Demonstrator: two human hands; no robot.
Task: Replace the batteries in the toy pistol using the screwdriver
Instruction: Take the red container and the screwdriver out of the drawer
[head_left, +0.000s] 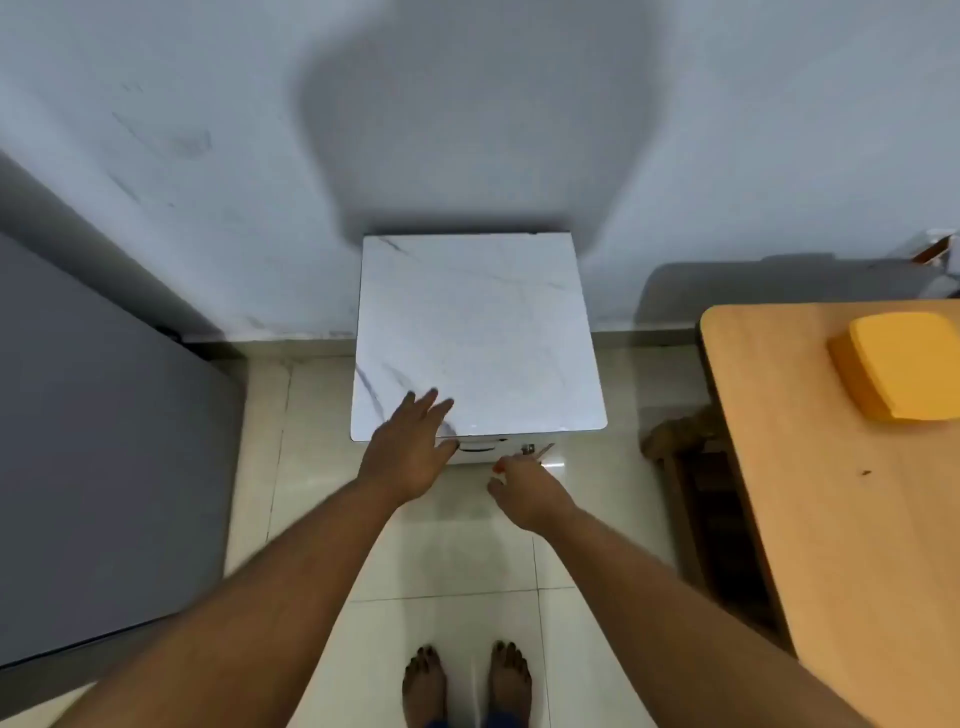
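Now both hands are empty: left hand (410, 447) spread wide over the marble-topped cabinet (478, 332), right hand (524, 486) loosely curled.

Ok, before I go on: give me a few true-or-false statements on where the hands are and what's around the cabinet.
1. The left hand lies spread on the front left corner of the white marble-patterned cabinet top. True.
2. The right hand holds a screwdriver. False: it holds nothing clearly visible and reaches for the cabinet front, near a small metal lock or key.
3. The toy pistol lies on the cabinet top. False: no pistol is in view.
4. A yellow box sits on the wooden table to the right. True.
5. The person wears shoes. False: the feet are bare on the tiled floor.
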